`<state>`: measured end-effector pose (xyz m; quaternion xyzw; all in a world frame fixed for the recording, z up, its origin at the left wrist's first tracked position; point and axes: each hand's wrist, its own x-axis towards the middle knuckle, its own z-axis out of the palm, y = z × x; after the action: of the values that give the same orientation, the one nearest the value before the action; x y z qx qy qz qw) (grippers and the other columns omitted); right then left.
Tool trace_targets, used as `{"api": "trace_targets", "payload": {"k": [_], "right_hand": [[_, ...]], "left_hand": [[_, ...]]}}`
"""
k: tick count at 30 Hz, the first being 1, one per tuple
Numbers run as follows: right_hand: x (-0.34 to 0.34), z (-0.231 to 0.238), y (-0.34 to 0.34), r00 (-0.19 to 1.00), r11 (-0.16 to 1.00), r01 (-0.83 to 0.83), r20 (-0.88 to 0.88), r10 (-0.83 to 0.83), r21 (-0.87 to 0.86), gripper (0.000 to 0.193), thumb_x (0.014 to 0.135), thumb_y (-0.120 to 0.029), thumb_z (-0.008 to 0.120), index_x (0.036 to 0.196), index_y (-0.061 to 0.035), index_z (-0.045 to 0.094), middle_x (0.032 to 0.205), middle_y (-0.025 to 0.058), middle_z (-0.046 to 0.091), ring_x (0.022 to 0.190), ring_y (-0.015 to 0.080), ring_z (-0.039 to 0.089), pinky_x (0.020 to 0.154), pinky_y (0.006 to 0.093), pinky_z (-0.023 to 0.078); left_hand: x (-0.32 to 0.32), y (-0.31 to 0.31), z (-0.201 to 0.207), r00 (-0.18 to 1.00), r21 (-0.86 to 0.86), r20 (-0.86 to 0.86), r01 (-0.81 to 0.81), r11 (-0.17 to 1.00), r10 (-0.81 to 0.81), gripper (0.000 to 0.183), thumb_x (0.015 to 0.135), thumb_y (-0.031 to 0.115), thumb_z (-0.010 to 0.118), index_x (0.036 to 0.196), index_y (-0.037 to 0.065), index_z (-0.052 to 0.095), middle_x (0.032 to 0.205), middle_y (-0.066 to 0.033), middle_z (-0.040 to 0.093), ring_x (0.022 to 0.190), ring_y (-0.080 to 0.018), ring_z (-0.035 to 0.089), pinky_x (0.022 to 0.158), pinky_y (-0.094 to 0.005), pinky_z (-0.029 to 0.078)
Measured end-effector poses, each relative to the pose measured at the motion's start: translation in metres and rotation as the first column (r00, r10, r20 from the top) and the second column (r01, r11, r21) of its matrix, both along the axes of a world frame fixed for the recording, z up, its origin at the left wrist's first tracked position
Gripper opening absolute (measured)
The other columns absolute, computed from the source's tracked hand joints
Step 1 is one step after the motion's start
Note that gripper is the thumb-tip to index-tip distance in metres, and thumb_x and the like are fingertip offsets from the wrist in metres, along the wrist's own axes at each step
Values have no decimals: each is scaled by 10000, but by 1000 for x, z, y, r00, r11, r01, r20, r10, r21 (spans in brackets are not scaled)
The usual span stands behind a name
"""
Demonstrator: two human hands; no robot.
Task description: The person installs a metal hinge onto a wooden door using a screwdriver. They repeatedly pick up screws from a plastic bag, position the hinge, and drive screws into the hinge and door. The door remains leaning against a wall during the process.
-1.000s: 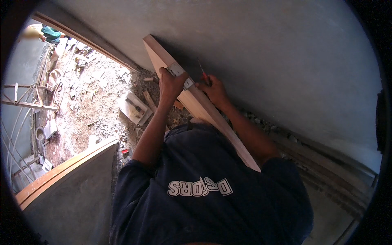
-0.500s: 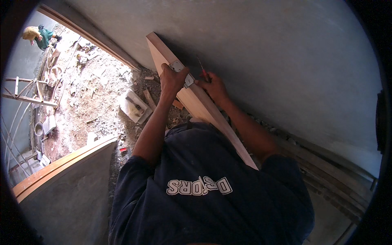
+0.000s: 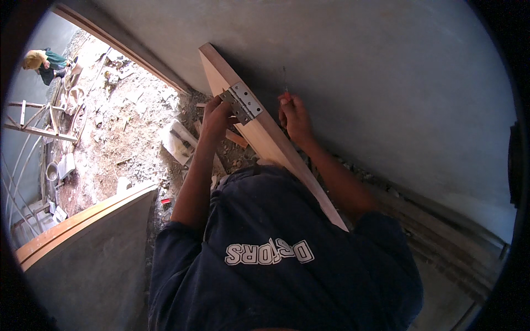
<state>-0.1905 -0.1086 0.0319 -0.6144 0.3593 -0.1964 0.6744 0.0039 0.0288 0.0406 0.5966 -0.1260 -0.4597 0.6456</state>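
A long pale wooden board [image 3: 281, 142], perhaps a door leaf on its side, slants between my arms with its narrow edge up. An unfolded metal hinge [image 3: 249, 99] has one leaf with screw holes lying on that edge. Its other leaf juts out to the left, over the board's face. My left hand [image 3: 217, 117] grips this jutting leaf, with some fingers hidden beneath it. Right of the board, my right hand [image 3: 296, 118] is closed around a slim red-handled screwdriver [image 3: 286, 95], its thin shaft pointing up and away. The screwdriver is apart from the hinge.
A grey plastered wall [image 3: 386, 83] rises along the right. Rubble, wood scraps and a whitish container [image 3: 178, 142] lie left of the board. Beyond a wooden frame [image 3: 127, 52], another person [image 3: 44, 63] bends over at the far left. Planks [image 3: 436, 231] lie behind my right arm.
The hinge has unfolded, its left leaf swinging out from the board's edge. My left hand has shifted left and down onto that leaf. My right hand has moved away from the hinge, tool in hand.
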Motion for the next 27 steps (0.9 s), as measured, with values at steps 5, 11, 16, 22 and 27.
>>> {"api": "trace_targets", "payload": {"k": [5, 11, 16, 22, 27], "right_hand": [[6, 8, 6, 996, 992, 49, 83, -40, -116, 197, 1051, -260, 564, 1079, -67, 590, 789, 9, 575, 717, 91, 529, 659, 274, 455], [14, 4, -7, 958, 904, -156, -283, 40, -399, 340, 885, -313, 784, 1006, -31, 637, 894, 69, 644, 817, 153, 592, 744, 336, 500], [34, -7, -10, 935, 905, -214, -344, 82, -367, 457, 809, -357, 850, 1026, -14, 640, 921, 107, 661, 858, 194, 612, 781, 356, 502], [30, 0, -21, 899, 889, -292, -420, 129, -352, 459, 864, -337, 798, 1110, -1, 605, 1000, 142, 674, 948, 234, 648, 858, 375, 506], [-4, 52, -33, 792, 746, -538, -538, 289, -392, 402, 952, -284, 689, 1206, 9, 579, 1060, 198, 676, 985, 276, 664, 897, 399, 504]], "left_hand": [[-6, 9, -33, 968, -122, -240, -100, 988, 68, 246, 952, 103, 577, 1163, -23, 596, 1016, -129, 686, 871, -233, 714, 785, -386, 635], [-15, 7, -45, 963, -75, -246, -134, 988, 112, 307, 965, 137, 635, 1217, -25, 569, 1030, -150, 681, 907, -266, 705, 778, -388, 601], [-15, 8, -48, 970, -14, -172, -175, 985, 170, 369, 959, 169, 643, 1255, -6, 510, 1002, -122, 669, 832, -216, 685, 706, -344, 578], [-27, 25, -33, 815, -4, 519, -299, 954, 257, 360, 918, 158, 712, 1203, -9, 570, 1063, -127, 655, 890, -230, 677, 737, -336, 559], [-75, 20, 22, 443, -185, 889, 123, 975, 113, 501, 810, 0, 724, 1281, 11, 555, 1290, -188, 564, 1206, -364, 571, 1069, -469, 432]]}}
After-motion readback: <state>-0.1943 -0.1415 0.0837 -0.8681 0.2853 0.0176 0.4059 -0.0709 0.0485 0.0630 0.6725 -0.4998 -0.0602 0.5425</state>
